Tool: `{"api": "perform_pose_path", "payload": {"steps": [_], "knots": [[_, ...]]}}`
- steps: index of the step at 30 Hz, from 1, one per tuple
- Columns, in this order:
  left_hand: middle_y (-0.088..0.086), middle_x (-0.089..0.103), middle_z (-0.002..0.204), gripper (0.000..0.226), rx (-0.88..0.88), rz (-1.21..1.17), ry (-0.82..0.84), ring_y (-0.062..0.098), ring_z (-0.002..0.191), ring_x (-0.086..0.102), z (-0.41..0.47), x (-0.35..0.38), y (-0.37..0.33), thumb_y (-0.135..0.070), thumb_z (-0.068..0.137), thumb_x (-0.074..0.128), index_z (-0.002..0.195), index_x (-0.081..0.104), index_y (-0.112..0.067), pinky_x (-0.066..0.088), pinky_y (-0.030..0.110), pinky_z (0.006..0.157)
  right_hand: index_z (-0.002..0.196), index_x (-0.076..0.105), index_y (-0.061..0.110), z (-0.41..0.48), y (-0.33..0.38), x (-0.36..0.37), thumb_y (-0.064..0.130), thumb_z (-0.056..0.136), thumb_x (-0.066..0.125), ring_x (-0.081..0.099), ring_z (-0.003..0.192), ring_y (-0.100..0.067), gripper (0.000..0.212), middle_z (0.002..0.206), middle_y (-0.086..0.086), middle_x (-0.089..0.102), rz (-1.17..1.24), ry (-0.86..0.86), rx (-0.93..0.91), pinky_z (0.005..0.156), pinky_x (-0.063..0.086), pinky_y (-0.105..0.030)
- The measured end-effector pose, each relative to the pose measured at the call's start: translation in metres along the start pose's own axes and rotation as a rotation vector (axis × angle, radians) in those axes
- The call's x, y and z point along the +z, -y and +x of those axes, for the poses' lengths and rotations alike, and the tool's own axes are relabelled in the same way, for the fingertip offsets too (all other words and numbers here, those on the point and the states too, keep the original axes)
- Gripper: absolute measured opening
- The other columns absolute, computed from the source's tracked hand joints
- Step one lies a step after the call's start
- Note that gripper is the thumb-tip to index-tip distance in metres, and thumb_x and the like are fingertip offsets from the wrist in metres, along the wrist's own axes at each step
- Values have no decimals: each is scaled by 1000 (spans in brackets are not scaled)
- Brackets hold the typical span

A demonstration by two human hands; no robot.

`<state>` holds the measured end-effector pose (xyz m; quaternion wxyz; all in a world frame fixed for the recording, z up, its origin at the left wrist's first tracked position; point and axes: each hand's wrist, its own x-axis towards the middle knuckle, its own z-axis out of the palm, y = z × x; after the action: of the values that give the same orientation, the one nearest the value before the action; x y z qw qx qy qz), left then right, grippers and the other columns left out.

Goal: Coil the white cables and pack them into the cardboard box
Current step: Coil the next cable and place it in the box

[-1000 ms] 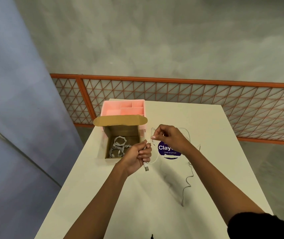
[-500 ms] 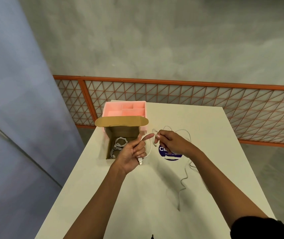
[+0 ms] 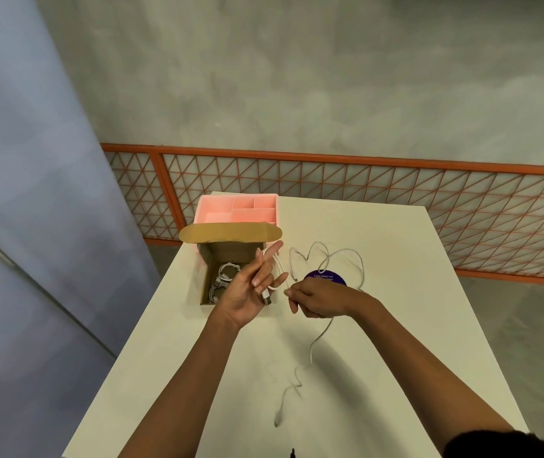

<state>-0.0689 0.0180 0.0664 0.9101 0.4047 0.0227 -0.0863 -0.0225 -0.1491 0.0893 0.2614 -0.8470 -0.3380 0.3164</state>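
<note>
A long white cable (image 3: 343,253) lies in loose loops on the white table (image 3: 379,325), its tail trailing toward me. My left hand (image 3: 247,289) is palm up beside the cardboard box, index finger stretched out. The cable's plug end (image 3: 266,300) is held in its curled lower fingers, and a turn of cable runs round the fingers. My right hand (image 3: 322,300) pinches the cable just right of the left hand. The open cardboard box (image 3: 205,285), flap raised, holds several coiled white cables (image 3: 222,277).
A pink compartment organizer (image 3: 237,208) stands directly behind the box at the table's far left. A round purple sticker (image 3: 325,277) lies on the table beyond my right hand. An orange lattice railing (image 3: 363,186) runs past the far edge. The table's left edge is close to the box.
My left hand turned palm up and stretched its fingers. My right hand moved down toward me, carrying the cable round the left fingers. The cable's tail slid along the table.
</note>
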Motion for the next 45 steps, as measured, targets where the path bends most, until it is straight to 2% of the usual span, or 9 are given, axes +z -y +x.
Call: {"api": "perform_pose_path", "payload": {"steps": [7,10,14,19,26,30,34,41,45], "knots": [[-7,33,42,46,28,88,-52,6,37,32,1,-3,4,-30,97,38,138,44,-10,49,35,98,83,59,9,1,12,-5,29,104,31,45,50,-7,40,53,4,48,-83,69,-53,67,41,-22],[-5,56,55,41,73,143,-121,5,54,55,3,-6,5,-27,99,38,137,46,-13,46,41,102,81,59,10,1,15,-5,30,103,33,45,51,-7,39,54,4,48,-111,106,-59,65,41,-22],[-2,73,76,40,72,307,-201,6,72,67,2,-5,3,-32,102,33,138,46,-19,55,25,81,78,60,10,-3,23,-10,32,101,39,47,52,-5,39,54,7,48,-118,83,-81,62,39,-19],[2,74,98,29,52,528,-220,12,99,67,-3,-6,3,-36,102,32,117,57,-36,45,33,98,70,58,11,-7,37,-27,31,101,42,47,51,13,39,51,16,51,-166,-26,-159,57,35,-10],[4,72,72,40,-84,748,-65,24,68,62,-11,-5,5,-30,104,24,126,54,-15,51,32,84,63,57,24,2,34,-39,39,95,50,49,50,4,36,57,11,53,-31,-263,-207,58,36,-19],[2,44,44,40,-145,480,53,11,35,30,-17,-5,0,-21,105,26,134,51,-7,49,39,98,65,58,27,6,30,-40,33,95,54,51,54,7,30,53,20,56,110,-324,-199,62,37,-20],[-5,32,37,49,-161,315,161,8,31,15,-21,-12,-6,-33,101,26,129,55,-5,55,34,86,69,59,22,10,24,-35,29,95,55,52,60,2,27,58,20,57,204,-356,-212,69,40,-22],[-7,34,33,45,-158,142,128,5,27,25,-27,-16,-6,-33,96,35,91,72,-8,58,27,62,74,61,16,14,18,-24,30,94,55,42,55,0,26,66,4,53,291,-359,-228,62,38,-22],[-6,39,34,30,-172,-6,246,8,25,25,-24,-21,-4,-36,89,59,70,58,-14,59,28,63,73,60,15,14,15,-22,32,95,53,38,53,-2,28,68,-4,51,300,-348,-213,60,36,-21]]}}
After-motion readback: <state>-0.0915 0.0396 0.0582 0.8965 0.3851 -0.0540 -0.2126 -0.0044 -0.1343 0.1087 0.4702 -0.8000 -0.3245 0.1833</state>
